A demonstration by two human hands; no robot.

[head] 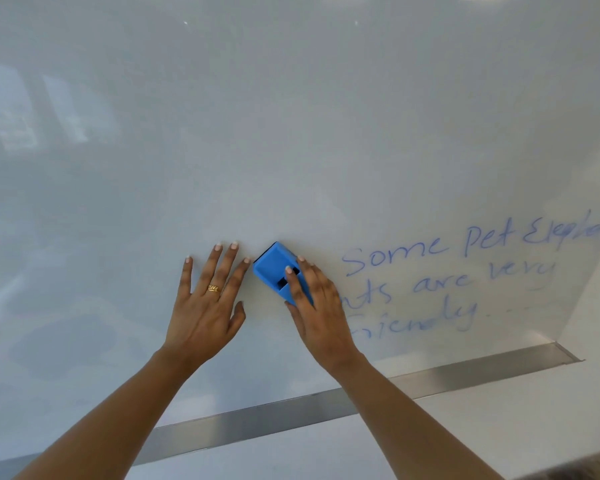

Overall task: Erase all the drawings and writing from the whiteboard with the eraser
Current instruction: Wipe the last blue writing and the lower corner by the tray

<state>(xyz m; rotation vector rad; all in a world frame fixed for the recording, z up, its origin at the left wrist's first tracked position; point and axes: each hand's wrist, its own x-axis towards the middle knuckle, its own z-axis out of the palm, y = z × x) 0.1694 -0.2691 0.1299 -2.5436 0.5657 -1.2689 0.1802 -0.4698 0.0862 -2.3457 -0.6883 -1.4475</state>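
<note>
A large whiteboard fills the view. My right hand presses a blue eraser flat against the board, fingers over its lower half. Blue handwriting in three lines sits to the right of the eraser; its leftmost letters are hidden behind my right hand. My left hand, wearing a gold ring, rests flat on the board with fingers spread, just left of the eraser and holding nothing.
A metal tray rail runs along the board's lower edge. The board's right edge meets a white wall. Faint window reflections show at the upper left of the board.
</note>
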